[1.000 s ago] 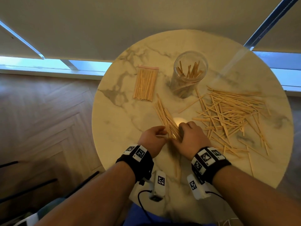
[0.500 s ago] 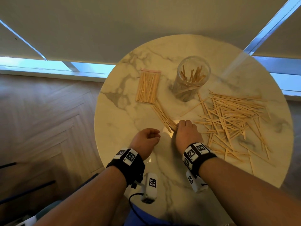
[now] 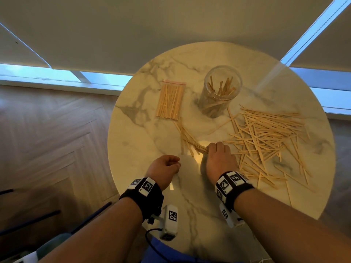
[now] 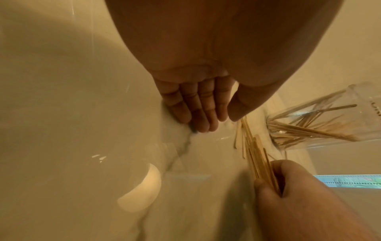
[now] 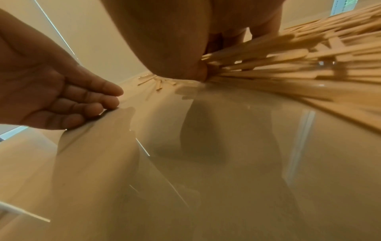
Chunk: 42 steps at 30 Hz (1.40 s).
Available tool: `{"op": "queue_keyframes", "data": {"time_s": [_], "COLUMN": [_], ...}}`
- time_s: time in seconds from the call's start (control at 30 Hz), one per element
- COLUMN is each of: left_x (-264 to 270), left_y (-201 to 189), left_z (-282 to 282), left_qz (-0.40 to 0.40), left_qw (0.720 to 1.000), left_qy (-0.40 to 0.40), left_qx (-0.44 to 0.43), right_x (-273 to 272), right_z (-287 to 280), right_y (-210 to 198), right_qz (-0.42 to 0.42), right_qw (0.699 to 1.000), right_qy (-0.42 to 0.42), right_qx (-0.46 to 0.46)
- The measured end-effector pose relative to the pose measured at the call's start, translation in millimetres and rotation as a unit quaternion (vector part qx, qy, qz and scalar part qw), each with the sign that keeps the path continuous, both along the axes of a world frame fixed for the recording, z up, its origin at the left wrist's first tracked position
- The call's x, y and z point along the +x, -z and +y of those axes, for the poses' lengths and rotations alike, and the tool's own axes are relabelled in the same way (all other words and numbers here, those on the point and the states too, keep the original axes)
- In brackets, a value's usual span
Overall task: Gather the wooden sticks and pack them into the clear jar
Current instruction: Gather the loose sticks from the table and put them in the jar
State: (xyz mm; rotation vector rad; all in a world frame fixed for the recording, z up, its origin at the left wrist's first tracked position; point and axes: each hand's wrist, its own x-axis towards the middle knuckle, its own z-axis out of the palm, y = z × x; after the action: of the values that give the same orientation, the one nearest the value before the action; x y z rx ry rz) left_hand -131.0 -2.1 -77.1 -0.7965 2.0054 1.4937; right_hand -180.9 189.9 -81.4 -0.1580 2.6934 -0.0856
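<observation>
Clear jar partly filled with sticks

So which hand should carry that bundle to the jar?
Right. The right hand already grips the bundle, and the jar stands open just beyond it. The left hand holds nothing, resting loosely curled on the table.

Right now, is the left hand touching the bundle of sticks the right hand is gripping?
Apart. The left wrist view shows bare marble between the left hand and the bundle gripped by the right hand.
</observation>
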Motion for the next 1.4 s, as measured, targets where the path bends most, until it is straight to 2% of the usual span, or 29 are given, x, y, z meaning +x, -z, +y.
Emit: {"op": "queue_keyframes", "data": {"time_s": [0.2,0.47,0.53,0.6,0.7,0.77,0.8,0.83,0.9,0.97,1.03,1.1,1.17,1.23,1.3,1.4], "left_x": [1.3,3.4,0.7,-4.4,-17.6,-27.2,-31.3,-35.0,-40.4,-45.3,-52.2,-59.9,-66.5,-69.8,-69.8,-67.6], "left_y": [-6.0,-11.4,-17.6,-27.5,-48.4,-61.3,-66.6,-71.3,-80.0,-91.1,-106.2,-122.6,-138.7,-151.3,-159.5,-163.4], "left_z": [6.0,10.4,14.5,22.8,41.8,56.7,63.9,71.3,85.1,98.3,110.3,119.5,126.7,133.2,140.3,150.8], "left_qz": [-0.001,0.009,0.012,0.024,0.034,0.025,0.017,0.005,-0.028,-0.054,-0.058,-0.046,-0.032,-0.01,0.023,0.075], "left_qw": [1.0,1.0,0.999,0.998,0.993,0.983,0.976,0.967,0.944,0.923,0.9,0.876,0.849,0.832,0.83,0.819], "left_qy": [-0.006,-0.024,-0.04,-0.055,-0.078,-0.108,-0.124,-0.14,-0.163,-0.164,-0.159,-0.164,-0.18,-0.188,-0.182,-0.185], "left_qx": [0.004,-0.004,0.009,0.033,0.086,0.145,0.178,0.213,0.284,0.345,0.401,0.45,0.496,0.522,0.527,0.538], "right_x": [0.5,-15.1,-22.0,-30.0,-44.9,-55.5,-59.8,-64.0,-72.3,-79.5,-83.4,-84.3,-82.6,-78.5,-74.4,-71.6], "right_z": [1.6,14.4,19.5,27.5,44.4,54.2,57.0,58.4,57.9,55.7,53.8,52.3,51.9,52.5,54.3,58.7], "right_y": [4.1,1.9,-7.7,-24.8,-54.8,-77.6,-90.9,-105.0,-135.4,-164.0,-186.7,-202.4,-212.4,-215.8,-214.7,-213.6], "right_qz": [0.013,-0.017,-0.015,-0.006,0.019,0.04,0.044,0.037,0.002,-0.029,-0.041,-0.047,-0.048,-0.052,-0.065,-0.075], "right_qw": [1.0,0.999,0.997,0.985,0.948,0.908,0.872,0.824,0.71,0.621,0.565,0.525,0.498,0.491,0.515,0.586], "right_qy": [-0.007,-0.027,-0.003,0.057,0.083,0.103,0.13,0.161,0.209,0.221,0.205,0.19,0.159,0.112,0.064,0.01], "right_qx": [0.006,-0.034,-0.074,-0.162,-0.307,-0.404,-0.47,-0.542,-0.673,-0.752,-0.798,-0.829,-0.851,-0.862,-0.852,-0.807]}}
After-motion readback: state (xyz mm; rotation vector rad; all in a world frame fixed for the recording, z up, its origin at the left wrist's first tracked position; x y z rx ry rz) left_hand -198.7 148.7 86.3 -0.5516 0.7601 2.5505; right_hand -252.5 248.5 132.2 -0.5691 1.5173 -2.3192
